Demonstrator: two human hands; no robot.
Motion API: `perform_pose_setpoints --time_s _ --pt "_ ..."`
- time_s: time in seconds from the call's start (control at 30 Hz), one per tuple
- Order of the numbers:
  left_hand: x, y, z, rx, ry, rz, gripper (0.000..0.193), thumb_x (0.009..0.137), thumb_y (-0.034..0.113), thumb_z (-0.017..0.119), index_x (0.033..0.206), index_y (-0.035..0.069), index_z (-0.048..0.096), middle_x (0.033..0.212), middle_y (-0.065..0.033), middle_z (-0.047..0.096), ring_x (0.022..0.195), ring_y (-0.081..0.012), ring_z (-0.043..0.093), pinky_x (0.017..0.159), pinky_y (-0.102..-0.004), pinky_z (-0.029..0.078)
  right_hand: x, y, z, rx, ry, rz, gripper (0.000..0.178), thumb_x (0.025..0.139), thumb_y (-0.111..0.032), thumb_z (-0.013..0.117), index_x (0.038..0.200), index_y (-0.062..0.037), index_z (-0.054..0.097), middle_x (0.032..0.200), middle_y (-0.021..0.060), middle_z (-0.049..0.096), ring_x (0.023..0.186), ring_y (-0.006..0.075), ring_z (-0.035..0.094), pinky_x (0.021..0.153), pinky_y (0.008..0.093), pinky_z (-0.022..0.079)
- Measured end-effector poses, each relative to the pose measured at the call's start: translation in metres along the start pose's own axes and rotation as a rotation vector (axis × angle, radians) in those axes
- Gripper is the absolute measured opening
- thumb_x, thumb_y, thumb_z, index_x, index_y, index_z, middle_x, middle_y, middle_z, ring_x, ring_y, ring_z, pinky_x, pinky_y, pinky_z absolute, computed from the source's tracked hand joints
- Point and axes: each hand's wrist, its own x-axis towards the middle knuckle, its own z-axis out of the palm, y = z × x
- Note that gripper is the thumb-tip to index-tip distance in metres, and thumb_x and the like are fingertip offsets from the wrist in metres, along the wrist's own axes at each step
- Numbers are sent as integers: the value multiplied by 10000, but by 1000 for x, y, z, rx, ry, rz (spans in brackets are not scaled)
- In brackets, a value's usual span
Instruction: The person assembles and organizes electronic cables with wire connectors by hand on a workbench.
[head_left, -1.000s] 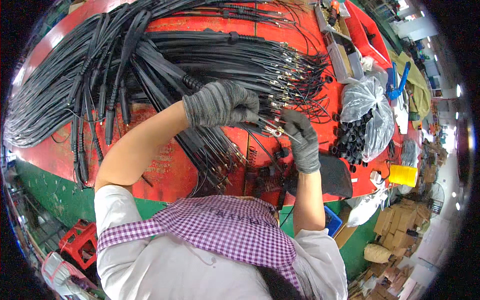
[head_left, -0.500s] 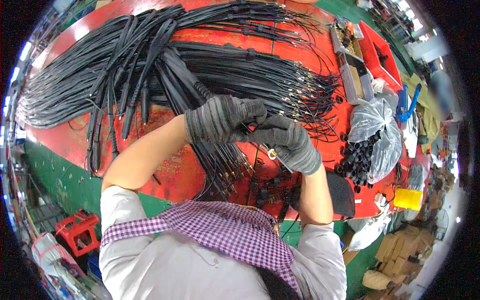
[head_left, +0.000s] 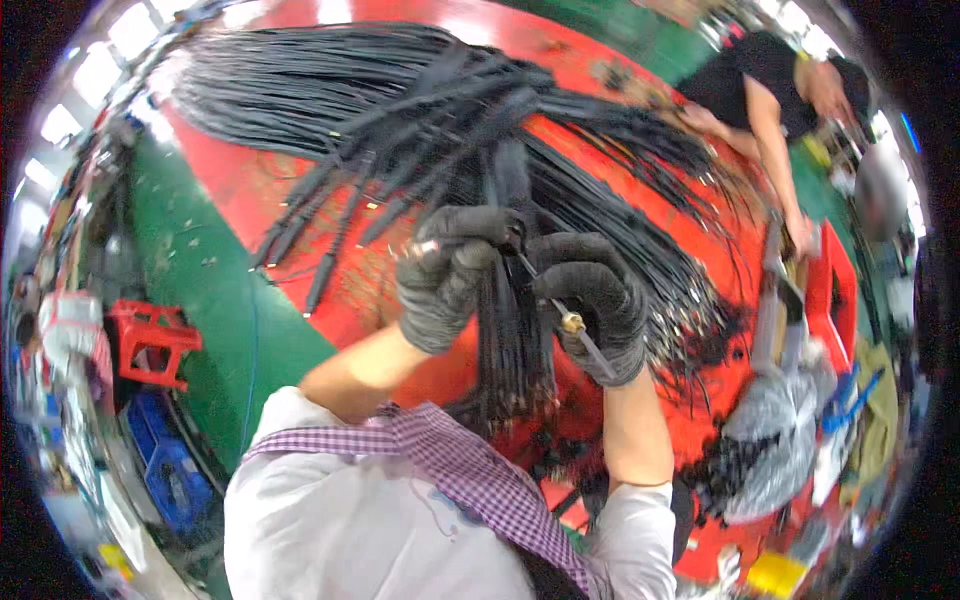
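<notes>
Both my hands wear grey knitted gloves and face each other above the red table. My left hand (head_left: 445, 280) is closed round a black cable, and a shiny metal tip (head_left: 424, 247) sticks out at its outer side. In my right hand (head_left: 598, 300), fingers curled, is a thin metal rod tool with a brass collar (head_left: 571, 322). Its narrow end points toward the dark piece at my left fingertips; whether they touch is too blurred to tell. Beneath and beyond my hands lie bundles of black cables (head_left: 330, 85), some with metal ends.
Another person (head_left: 775, 90) leans in at the far right, one hand near a red bin (head_left: 832, 295). A clear plastic bag (head_left: 775, 440) with small black parts lies on the red table (head_left: 225, 160) at right. On the green floor at left are a red stool (head_left: 150, 340) and blue crate (head_left: 168, 465).
My view has swung, so the table appears tilted. My hands have moved slightly apart, showing the rod tool more fully. The other person has come into view at the far right.
</notes>
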Motion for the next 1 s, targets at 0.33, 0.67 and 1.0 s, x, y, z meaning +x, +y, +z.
perform_pose_setpoints --time_s 0.33,0.67,1.0 --pt "40 6 -13 -441 628 -321 268 915 230 426 1104 41 424 722 3 491 570 -56 454 477 -179 365 37 -5 60 12 -95 -157 148 812 -207 558 824 -61 577 745 41 587 677 197 550 659 305 421" --pt "30 -6 -26 -349 220 -355 374 878 182 503 1214 44 416 948 -4 514 787 -96 507 680 -244 438 32 -9 47 765 79 723 234 802 -243 562 755 -14 587 633 -7 522 560 70 436 525 211 334" --pt "25 2 -33 -13 231 -368 210 869 90 470 1064 25 513 838 -8 513 749 -88 476 663 -225 417 32 -11 50 753 103 743 252 781 -264 549 666 -40 554 583 -8 490 530 73 406 503 208 308"
